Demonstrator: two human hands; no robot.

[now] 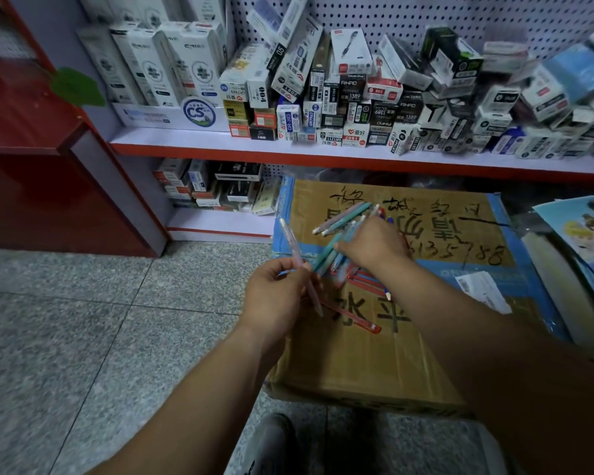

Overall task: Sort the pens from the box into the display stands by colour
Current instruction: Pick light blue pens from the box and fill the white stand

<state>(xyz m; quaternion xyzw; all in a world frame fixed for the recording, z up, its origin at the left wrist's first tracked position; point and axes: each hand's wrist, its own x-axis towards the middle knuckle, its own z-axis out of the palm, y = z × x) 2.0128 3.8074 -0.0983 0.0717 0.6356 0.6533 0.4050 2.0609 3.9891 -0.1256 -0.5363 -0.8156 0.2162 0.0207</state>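
My left hand (275, 293) pinches a single pink pen (294, 250), which stands nearly upright with its clip end up. Just to its right, my right hand (371, 246) grips a fanned bundle of several pens (343, 217), mostly teal and pink, their ends sticking out up-left past my fingers. Both hands hover over a closed cardboard box (374, 358) with black handwriting on its top. Several red pens (360, 286) lie loose on the box under my right wrist, and one more red pen (352, 318) lies nearer to me.
A white shelf with a red edge (288, 152) carries piles of small pen boxes (357, 97). More boxes sit on the lower shelf (216, 188). A red cabinet (48, 186) stands left. Illustrated posters (583, 231) lie at right. Grey speckled floor tiles (100, 320) spread left.
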